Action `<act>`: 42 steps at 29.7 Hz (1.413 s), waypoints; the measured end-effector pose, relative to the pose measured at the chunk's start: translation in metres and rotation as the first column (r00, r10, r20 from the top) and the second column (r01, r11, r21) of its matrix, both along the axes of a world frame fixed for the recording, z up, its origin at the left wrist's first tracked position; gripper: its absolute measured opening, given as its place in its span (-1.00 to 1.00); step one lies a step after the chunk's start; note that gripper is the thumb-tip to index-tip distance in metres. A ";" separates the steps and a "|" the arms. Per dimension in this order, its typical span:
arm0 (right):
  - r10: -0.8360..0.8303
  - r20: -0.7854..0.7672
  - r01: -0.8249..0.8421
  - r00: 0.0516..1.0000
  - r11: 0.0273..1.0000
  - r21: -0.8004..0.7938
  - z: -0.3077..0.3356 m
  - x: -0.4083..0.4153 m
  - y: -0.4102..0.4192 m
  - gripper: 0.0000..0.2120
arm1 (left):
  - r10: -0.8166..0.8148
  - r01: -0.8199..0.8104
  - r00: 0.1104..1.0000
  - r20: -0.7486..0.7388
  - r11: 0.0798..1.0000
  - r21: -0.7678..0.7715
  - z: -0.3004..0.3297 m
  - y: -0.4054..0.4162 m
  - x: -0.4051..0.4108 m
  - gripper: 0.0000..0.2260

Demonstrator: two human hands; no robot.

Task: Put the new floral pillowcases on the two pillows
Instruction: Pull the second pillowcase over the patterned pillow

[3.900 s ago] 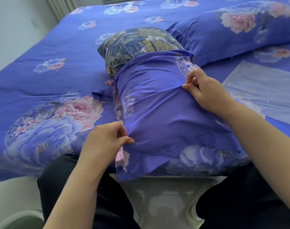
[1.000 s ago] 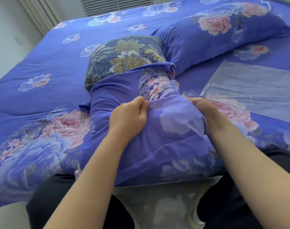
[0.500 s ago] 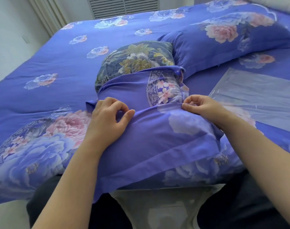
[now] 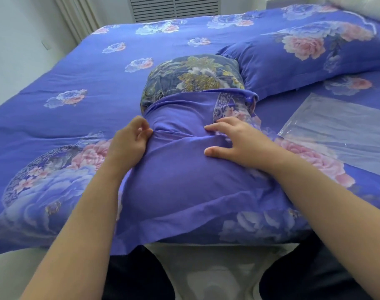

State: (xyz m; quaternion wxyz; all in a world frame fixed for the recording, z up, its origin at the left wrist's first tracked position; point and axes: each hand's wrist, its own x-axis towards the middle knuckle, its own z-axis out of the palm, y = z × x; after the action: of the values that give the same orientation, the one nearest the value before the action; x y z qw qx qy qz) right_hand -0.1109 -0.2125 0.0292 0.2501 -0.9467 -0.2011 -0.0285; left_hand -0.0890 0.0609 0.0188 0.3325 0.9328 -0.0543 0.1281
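A pillow (image 4: 193, 76) with a dark blue and gold print lies lengthwise on the bed, its far end bare. A purple floral pillowcase (image 4: 184, 182) covers its near two thirds, with the open edge bunched across the pillow. My left hand (image 4: 128, 141) pinches the fabric at the pillow's left side. My right hand (image 4: 239, 141) rests on top with fingers spread, pressing the cloth. A second pillow (image 4: 293, 61), in a matching purple floral case, lies at the back right.
A purple floral bedspread (image 4: 76, 79) covers the whole bed. A clear plastic bag (image 4: 340, 128) lies flat at the right. My dark trousers and a pale floor show at the bottom. A wall, a curtain and a vent stand beyond the bed.
My right hand has let go of its pinch on the fabric and now lies spread on the pillowcase. My left hand has shifted to the pillow's left side. The open edge sits slightly farther up.
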 end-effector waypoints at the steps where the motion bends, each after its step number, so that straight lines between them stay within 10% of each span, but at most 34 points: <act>1: -0.007 -0.024 0.006 1.000 1.000 -0.030 -0.001 0.002 0.003 -0.42 | -0.016 0.016 0.999 -0.050 1.000 -0.012 0.003 0.001 0.014 -0.91; 10: -0.250 -0.033 0.250 0.968 0.968 0.001 0.007 0.037 0.005 -0.93 | -0.125 0.099 0.980 -0.153 0.981 -0.166 -0.006 -0.022 0.037 -0.81; 14: -0.249 -0.127 0.254 0.960 0.967 0.028 -0.003 0.054 0.005 -0.90 | -0.132 0.133 0.990 -0.050 0.991 0.024 -0.006 -0.020 0.028 -0.87; 24: -0.159 -0.331 0.211 0.930 0.969 0.128 -0.007 0.035 0.015 -0.50 | -0.169 0.173 0.950 -0.263 0.985 -0.011 0.004 -0.030 0.072 -0.81; 31: -0.414 0.067 0.417 0.908 0.908 -0.036 -0.027 0.046 0.007 -0.02 | 0.100 -0.072 0.989 -0.107 0.970 0.234 -0.004 -0.023 0.042 -0.65; 35: -0.557 -0.399 0.684 0.728 0.629 0.369 -0.032 0.075 -0.008 0.27 | 0.251 -0.165 0.942 -0.224 0.925 0.343 0.001 -0.022 0.014 -0.42; 38: -0.449 -0.611 0.746 0.652 0.524 0.411 -0.036 0.075 -0.009 0.03 | 0.143 -0.076 0.958 -0.250 0.963 0.260 0.001 -0.050 -0.012 -0.45; 42: -0.502 -0.512 0.710 0.697 0.382 0.592 -0.025 0.064 0.001 -0.53 | 0.087 -0.063 0.993 -0.080 0.962 0.265 -0.005 -0.069 -0.023 -0.72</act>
State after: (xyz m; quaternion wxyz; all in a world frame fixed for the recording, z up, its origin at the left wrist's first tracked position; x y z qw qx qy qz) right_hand -0.0467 -0.2114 0.0043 0.6139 -0.7518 0.2267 -0.0813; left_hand -0.1117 -0.0080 0.0137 0.2034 0.9748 -0.0202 0.0897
